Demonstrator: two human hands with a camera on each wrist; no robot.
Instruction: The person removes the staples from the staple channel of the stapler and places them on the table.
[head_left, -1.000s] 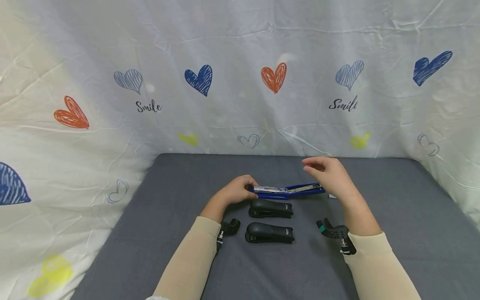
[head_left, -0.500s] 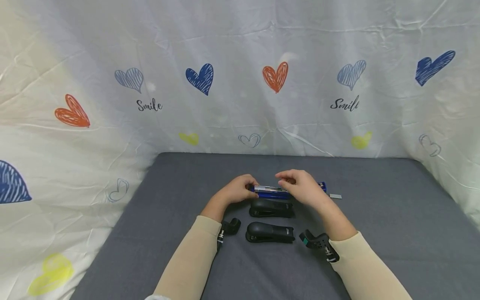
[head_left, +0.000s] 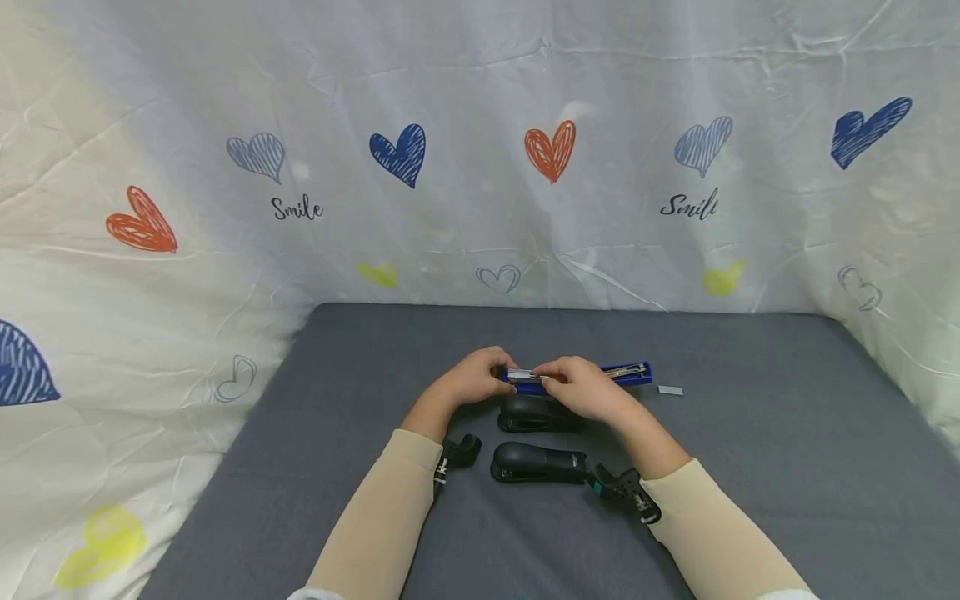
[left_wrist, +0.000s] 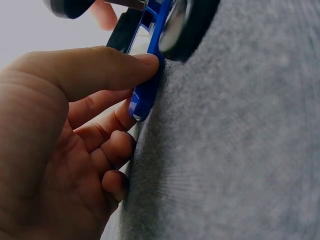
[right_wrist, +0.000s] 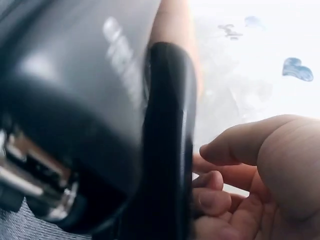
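A blue stapler lies opened out on the grey cloth, its metal staple channel facing up. My left hand pinches the stapler's left end between thumb and fingers; in the left wrist view the thumb presses along the blue side. My right hand reaches over the middle of it, thumb and forefinger tips close together at the channel. In the right wrist view the right thumb and curled fingers show, partly hidden behind a black stapler; I cannot tell what they pinch.
Two black staplers stand nearer me, one just in front of the blue one and another below it. A small grey-white strip lies right of the blue stapler. Behind the table hangs a white curtain with hearts.
My right hand has moved left from above the blue stapler's right end and come down to its channel. The small strip now shows fully. My left hand has stayed in place.
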